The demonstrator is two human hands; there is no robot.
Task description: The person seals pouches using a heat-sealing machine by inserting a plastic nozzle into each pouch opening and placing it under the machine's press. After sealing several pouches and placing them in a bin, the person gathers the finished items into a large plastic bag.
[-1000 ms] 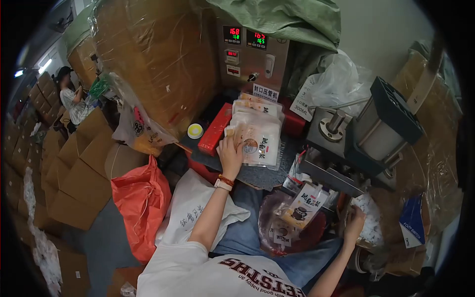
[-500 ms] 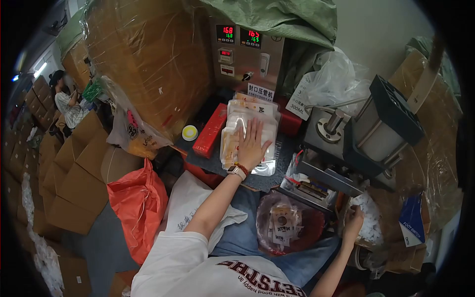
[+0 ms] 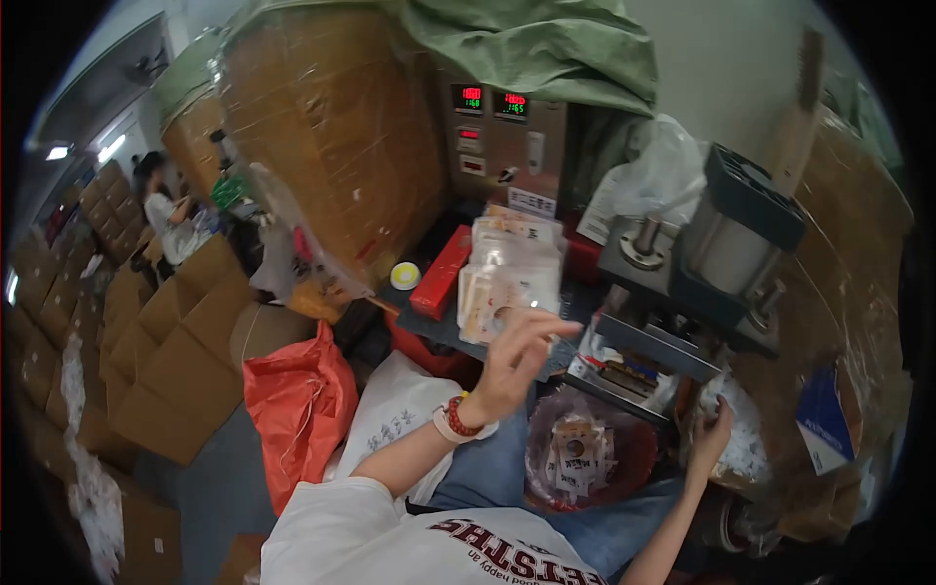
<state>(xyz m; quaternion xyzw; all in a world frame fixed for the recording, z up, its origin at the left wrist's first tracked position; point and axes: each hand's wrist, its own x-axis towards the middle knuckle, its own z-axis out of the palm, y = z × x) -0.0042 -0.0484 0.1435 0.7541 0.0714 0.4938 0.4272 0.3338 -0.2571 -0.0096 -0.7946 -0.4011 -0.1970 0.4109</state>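
My left hand (image 3: 512,369) is raised just in front of the stack of flat plastic pouches (image 3: 512,278), with its fingers stretched to the right toward the sealing press (image 3: 673,336). It looks slightly blurred and I see nothing in it. The pouches lie in an overlapping pile on the dark work surface. My right hand (image 3: 714,434) is at the edge of an open bag of small white pieces (image 3: 743,429), right of the press. Its fingers are curled together at the pieces; whatever is between them is too small to make out.
A red basin (image 3: 639,458) lined with clear plastic holds printed pouches at my lap. Beside the pile are a red box (image 3: 441,273) and a yellow-and-white tape roll (image 3: 405,276). An orange-red sack (image 3: 300,395) and cartons (image 3: 185,375) stand left. Another person (image 3: 171,214) is farther back.
My left hand has lifted off the pouch stack and come back toward me, fingers turning right. My right hand stays by the white pieces. The camera view has shifted a little.
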